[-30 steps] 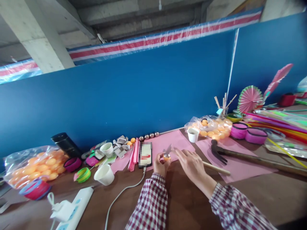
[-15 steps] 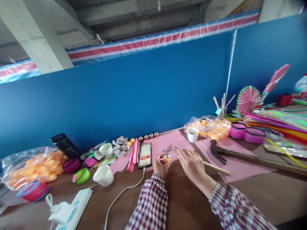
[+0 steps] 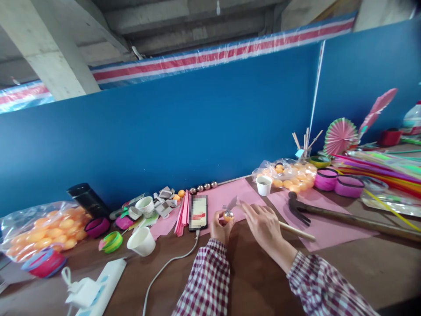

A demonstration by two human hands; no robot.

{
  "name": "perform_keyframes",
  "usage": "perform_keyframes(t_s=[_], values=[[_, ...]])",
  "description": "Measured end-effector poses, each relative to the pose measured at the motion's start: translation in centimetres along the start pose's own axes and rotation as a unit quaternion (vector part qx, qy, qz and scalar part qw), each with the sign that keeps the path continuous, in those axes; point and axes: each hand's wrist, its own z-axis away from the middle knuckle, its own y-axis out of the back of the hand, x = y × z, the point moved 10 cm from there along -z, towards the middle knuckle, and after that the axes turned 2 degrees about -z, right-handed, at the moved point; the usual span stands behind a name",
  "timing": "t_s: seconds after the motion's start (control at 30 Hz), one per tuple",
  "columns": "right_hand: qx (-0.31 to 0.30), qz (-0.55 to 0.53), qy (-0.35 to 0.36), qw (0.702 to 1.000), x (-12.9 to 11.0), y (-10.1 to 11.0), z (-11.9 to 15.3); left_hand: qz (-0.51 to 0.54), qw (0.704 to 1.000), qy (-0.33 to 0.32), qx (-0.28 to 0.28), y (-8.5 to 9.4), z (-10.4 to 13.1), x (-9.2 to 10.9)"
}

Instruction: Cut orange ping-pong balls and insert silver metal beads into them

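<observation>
Between the fingertips of my left hand is a small ball, shiny silver on top and orange below. A tiny silvery bit shows just above it, too small to make out. My right hand is closed around a wooden-handled tool, whose handle sticks out to the right below the palm. A grey, blade-like end points left past the fingertips, near the ball but apart from it. Pink paper lies beneath, on the brown table.
A phone with a white cable lies left of my hands. Right of them, a claw hammer rests on pink paper. Small white cup, bagged orange balls, several metal balls and white cup stand around. Power strip sits front left.
The silver-and-orange ball and my left fingers have shifted very slightly left. My right hand stays nearly still with the tool.
</observation>
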Motion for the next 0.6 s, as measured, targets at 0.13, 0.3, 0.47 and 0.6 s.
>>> perform_keyframes(t_s=[0.13, 0.3, 0.47, 0.6], values=[[-0.014, 0.009, 0.016, 1.000, -0.7, -0.3, 0.0, 0.023, 0.999, 0.034, -0.012, -0.4, 0.2, -0.3], [0.013, -0.007, 0.013, 1.000, -0.6, 0.7, -0.1, 0.004, 1.000, -0.001, -0.016, -0.2, 0.1, 0.4], [0.011, -0.001, 0.011, 1.000, -0.7, 0.4, 0.0, -0.019, 0.999, 0.015, -0.022, -0.3, 0.1, 0.1], [0.005, 0.004, 0.012, 1.000, -0.7, 0.1, 0.0, -0.015, 1.000, 0.017, -0.015, -0.2, 0.1, 0.1]])
